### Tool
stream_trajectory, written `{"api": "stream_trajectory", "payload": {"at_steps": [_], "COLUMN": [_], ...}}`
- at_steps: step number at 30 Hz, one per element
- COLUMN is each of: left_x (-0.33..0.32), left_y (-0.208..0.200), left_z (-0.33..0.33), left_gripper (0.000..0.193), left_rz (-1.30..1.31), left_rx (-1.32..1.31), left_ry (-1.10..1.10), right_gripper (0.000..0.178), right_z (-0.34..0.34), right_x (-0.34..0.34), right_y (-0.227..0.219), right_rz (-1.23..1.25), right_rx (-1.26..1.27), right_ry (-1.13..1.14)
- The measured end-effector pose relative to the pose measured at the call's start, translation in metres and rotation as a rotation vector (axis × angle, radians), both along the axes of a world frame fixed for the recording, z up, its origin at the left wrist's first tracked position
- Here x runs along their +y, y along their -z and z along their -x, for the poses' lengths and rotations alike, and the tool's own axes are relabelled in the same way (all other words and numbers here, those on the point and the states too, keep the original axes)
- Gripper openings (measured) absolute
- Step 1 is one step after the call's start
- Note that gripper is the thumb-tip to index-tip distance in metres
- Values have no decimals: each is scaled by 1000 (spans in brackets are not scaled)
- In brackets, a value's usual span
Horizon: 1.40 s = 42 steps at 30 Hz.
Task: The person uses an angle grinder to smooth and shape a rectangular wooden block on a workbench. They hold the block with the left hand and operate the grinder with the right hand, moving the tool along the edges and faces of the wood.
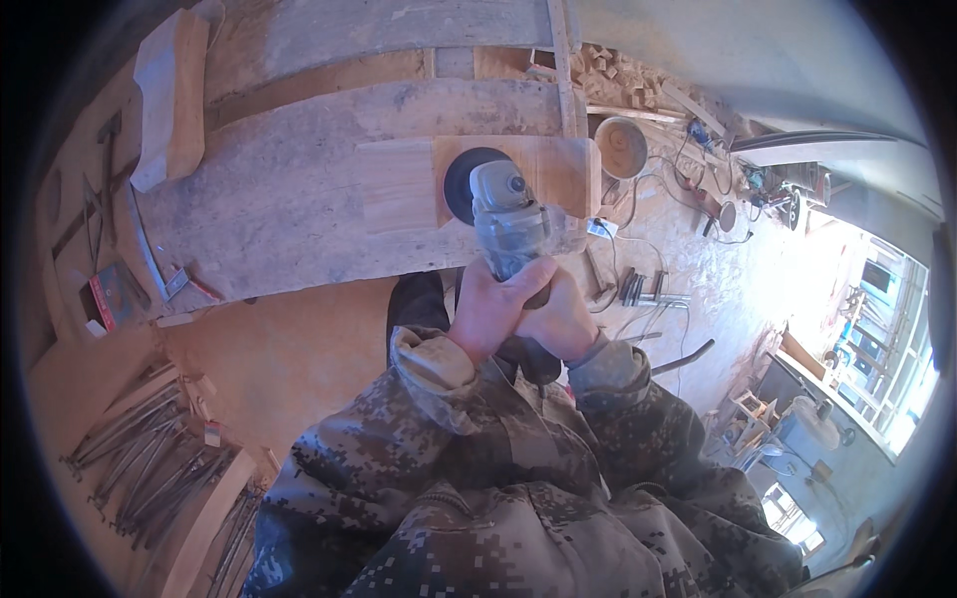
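Observation:
Both my hands are wrapped around the body of an angle grinder (510,224) with a dark round sanding disc (466,186). My left hand (482,311) grips it from the left and my right hand (560,317) from the right, the two touching each other. Under the disc lies a pale wooden board (399,164) on the worn workbench (269,199). The disc hides part of the board and appears to rest on it. Whether the disc is spinning I cannot tell.
At the bench's left end stands a shaped wooden block (171,100). A square tool (177,283) lies near the bench's front left corner. Several metal bars (150,458) lean at lower left. On the right are a round container (620,148), cords, another grinder (713,207) and clamps (653,289).

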State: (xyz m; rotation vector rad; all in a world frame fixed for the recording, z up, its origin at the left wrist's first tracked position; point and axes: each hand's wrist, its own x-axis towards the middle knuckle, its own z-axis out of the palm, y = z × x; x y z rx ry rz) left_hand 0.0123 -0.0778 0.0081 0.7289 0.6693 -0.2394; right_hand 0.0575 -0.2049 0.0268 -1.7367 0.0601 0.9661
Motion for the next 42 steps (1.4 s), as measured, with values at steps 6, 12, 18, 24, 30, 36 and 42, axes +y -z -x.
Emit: {"api": "stream_trajectory", "payload": {"at_steps": [6, 12, 18, 24, 30, 36, 42], "left_x": [4, 80, 160, 152, 154, 155, 151], "left_y": [-4, 20, 78, 110, 110, 102, 96], "left_z": [7, 37, -28, -37, -39, -39, -43], "left_gripper": [33, 36, 44, 52, 56, 60, 59], "left_rz": [-97, -1006, -1013, -1195, -1173, -1095, -1040], "left_rx": [52, -46, -5, -29, -22, -22, -22], "left_ry": [120, -259, -177, -121, -91, -126, -122], "right_gripper": [61, 60, 63, 67, 66, 59, 61], "right_z": [2, -10, -20, -27, -21, -24, -34], "right_x": [0, -1, 19, 22, 8, 14, 29], "right_y": [-5, -5, -12, -13, -3, -8, -12], "right_rz": [-48, 74, 87, 103, 116, 60, 51], "right_rx": [76, -10, 20, 50, 39, 16, 62], "right_ry": [73, -54, -79, -87, -25, -23, -16]}}
